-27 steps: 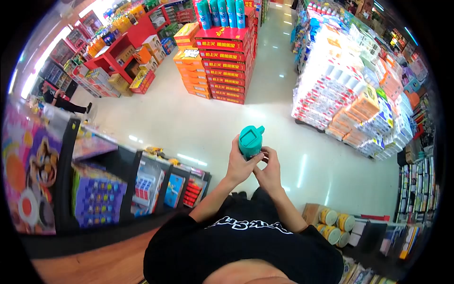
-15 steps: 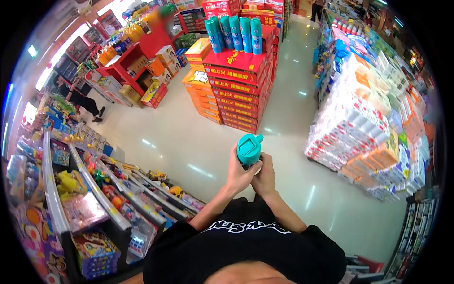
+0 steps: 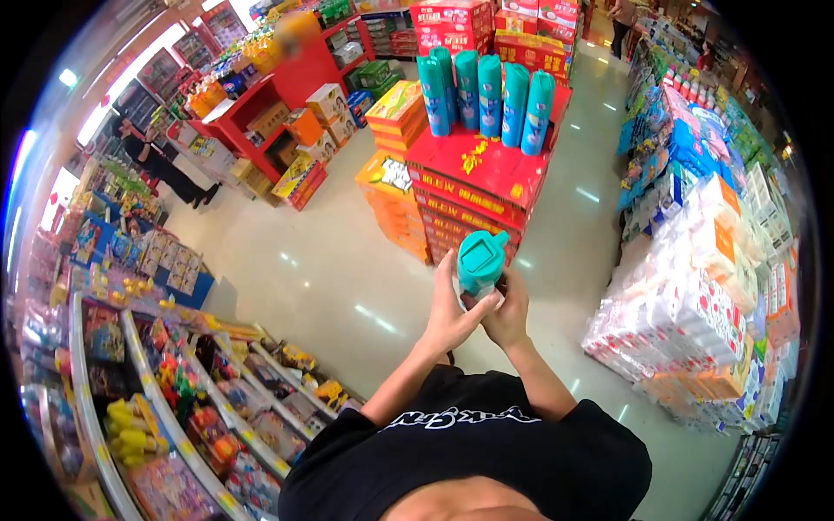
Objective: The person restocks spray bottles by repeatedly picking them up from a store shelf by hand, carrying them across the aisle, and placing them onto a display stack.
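Observation:
In front of my chest I hold a spray can [image 3: 480, 260] upright, its teal cap facing up with a square recess on top and a small spout pointing right. My left hand [image 3: 452, 306] wraps its left side. My right hand [image 3: 508, 314] closes round the lower right side. Most of the can's body is hidden under the cap and behind my fingers. Just beyond stands a stack of red cartons [image 3: 473, 174], with several tall teal and blue cans [image 3: 489, 100] upright on its top.
Orange boxes [image 3: 395, 195] adjoin the red stack on its left. On the right rise wrapped paper packs [image 3: 686, 304]. Toy shelves [image 3: 208, 408] run along my left. A person in dark clothes [image 3: 165, 165] stands far left, near a red counter [image 3: 291, 87]. Pale shiny floor [image 3: 321, 286] lies between.
The red stack and its cans are nearer and larger in view. My hands and the spray can have shifted slightly right and up, with both hands still round it.

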The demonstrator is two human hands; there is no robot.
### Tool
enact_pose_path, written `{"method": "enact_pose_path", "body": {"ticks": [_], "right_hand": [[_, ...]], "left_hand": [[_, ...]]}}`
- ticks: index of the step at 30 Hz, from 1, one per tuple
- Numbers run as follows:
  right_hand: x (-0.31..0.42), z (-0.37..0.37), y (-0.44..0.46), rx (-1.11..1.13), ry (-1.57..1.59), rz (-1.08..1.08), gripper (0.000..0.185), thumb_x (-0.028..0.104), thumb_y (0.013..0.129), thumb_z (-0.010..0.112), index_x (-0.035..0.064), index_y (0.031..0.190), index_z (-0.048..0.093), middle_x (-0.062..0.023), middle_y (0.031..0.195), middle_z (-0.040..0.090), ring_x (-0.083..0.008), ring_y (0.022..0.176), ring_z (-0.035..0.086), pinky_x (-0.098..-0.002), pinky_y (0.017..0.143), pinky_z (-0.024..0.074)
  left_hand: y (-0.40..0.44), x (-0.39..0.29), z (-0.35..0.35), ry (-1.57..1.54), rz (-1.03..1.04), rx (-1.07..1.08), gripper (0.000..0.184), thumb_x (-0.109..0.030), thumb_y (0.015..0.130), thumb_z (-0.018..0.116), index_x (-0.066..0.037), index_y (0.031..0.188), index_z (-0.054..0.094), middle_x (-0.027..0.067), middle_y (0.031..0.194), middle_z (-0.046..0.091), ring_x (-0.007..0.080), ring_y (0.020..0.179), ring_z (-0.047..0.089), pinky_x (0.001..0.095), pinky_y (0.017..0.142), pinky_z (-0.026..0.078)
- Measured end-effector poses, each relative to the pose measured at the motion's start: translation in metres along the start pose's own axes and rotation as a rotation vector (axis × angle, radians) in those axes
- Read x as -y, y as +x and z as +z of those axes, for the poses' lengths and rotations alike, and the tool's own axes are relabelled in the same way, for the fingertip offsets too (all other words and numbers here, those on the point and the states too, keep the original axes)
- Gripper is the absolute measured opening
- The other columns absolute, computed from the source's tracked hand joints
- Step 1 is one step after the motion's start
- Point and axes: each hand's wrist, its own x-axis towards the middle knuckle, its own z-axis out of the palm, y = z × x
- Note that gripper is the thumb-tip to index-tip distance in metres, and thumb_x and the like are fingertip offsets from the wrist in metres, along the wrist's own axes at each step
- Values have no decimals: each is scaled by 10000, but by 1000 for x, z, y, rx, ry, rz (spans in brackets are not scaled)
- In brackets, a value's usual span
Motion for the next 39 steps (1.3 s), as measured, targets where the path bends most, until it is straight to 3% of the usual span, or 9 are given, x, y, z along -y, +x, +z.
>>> {"method": "enact_pose_path", "body": {"ticks": [3,7,10,14,18,19,27,33,39], "right_hand": [[-11,29,58,-25,0,32,611,199,753,872,-19,1223,547,-163,1109,613,-288,1019,674,-379,824,565],[-44,60,134,-81,-54,57,597,210,733,889,-27,1166,553,-159,1124,568,-287,1001,659,-390,825,553],[-53,76,184,-141,-145,70,571,201,737,881,-28,1149,559,-161,1097,566,-288,995,638,-406,870,524],[-99,94,248,-232,-149,13,538,195,711,890,-34,1062,552,-156,1023,553,-287,924,593,-415,818,474],[-135,104,309,-279,-200,46,505,171,700,892,-28,990,528,-149,971,555,-278,898,586,-407,792,468],[-142,106,322,-281,-169,41,523,169,690,899,-22,997,521,-142,976,556,-270,897,588,-404,800,473],[-197,132,396,-278,-157,46,558,173,718,895,-39,1088,535,-176,1062,537,-314,993,562,-426,849,471],[-228,151,408,-214,-108,91,633,188,763,872,-61,1216,505,-205,1143,500,-352,1064,500,-461,909,414],[-246,156,408,-213,-156,15,649,186,783,866,-57,1240,474,-206,1149,491,-356,1058,500,-455,891,428]], "left_hand": [[46,35,-11,110,-57,-7,951,-296,857,789,9,1534,194,231,1442,340,368,1355,417,474,1092,396],[120,63,-21,34,-74,65,958,-286,886,764,40,1535,141,258,1440,344,367,1364,414,470,1095,399],[178,71,-18,-114,-10,35,974,-402,865,767,108,1482,212,311,1424,352,414,1365,376,471,1122,357],[246,100,-8,-226,-91,121,946,-269,904,748,51,1527,112,290,1498,316,381,1366,436,473,1107,391],[312,117,3,-29,15,66,885,-363,923,709,48,1520,201,292,1489,321,392,1410,360,484,1161,302],[326,119,5,-28,-7,53,882,-401,929,689,32,1535,218,281,1496,302,383,1438,304,476,1177,275],[406,156,18,-144,-202,81,954,-369,918,705,19,1579,137,264,1509,264,391,1411,344,451,1145,347],[428,180,16,-15,-213,79,936,-321,925,688,41,1572,116,268,1510,289,388,1416,355,464,1152,342],[426,189,30,-221,-269,-27,883,-282,928,691,53,1535,143,273,1506,309,378,1432,338,475,1165,324]]}}
